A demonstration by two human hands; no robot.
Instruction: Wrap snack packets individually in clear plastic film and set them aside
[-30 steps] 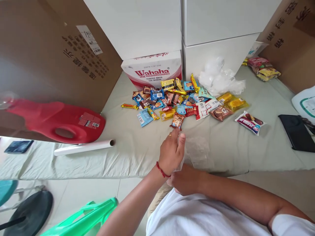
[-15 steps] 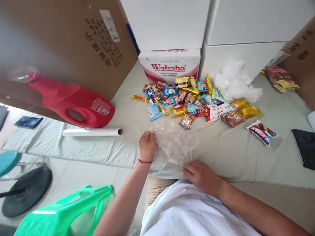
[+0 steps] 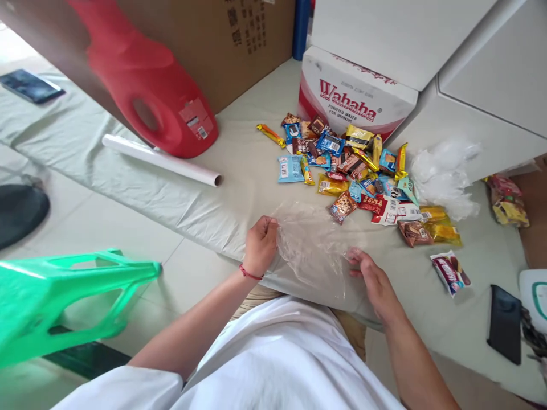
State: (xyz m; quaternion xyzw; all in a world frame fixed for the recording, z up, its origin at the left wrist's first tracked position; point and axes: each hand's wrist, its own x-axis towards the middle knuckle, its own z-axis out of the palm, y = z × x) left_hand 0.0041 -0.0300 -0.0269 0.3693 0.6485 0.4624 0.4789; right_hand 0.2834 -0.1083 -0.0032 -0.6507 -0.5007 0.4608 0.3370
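A clear plastic bag (image 3: pixel 311 250) lies spread on the pale green cloth (image 3: pixel 239 182) in front of me. My left hand (image 3: pixel 261 245) is closed, pinching the bag's left edge. My right hand (image 3: pixel 371 276) grips the bag's right edge with bent fingers. Just beyond the bag lies a heap of several wrapped snacks (image 3: pixel 350 171), the nearest a brown cookie packet (image 3: pixel 342 206). A purple and white snack packet (image 3: pixel 450 272) lies apart at the right.
A red jug (image 3: pixel 149 85) and a white roll (image 3: pixel 162 160) lie at the left. A Wahaha carton (image 3: pixel 352 97), white boxes and a brown carton (image 3: pixel 239 40) stand behind. Crumpled clear bags (image 3: pixel 444 173) and a black phone (image 3: pixel 505 323) lie at the right. A green plastic stool (image 3: pixel 55 296) stands below left.
The view has swung left and tilted. My right hand has moved up from my lap to the bag's right edge, and the bag is now stretched between both hands.
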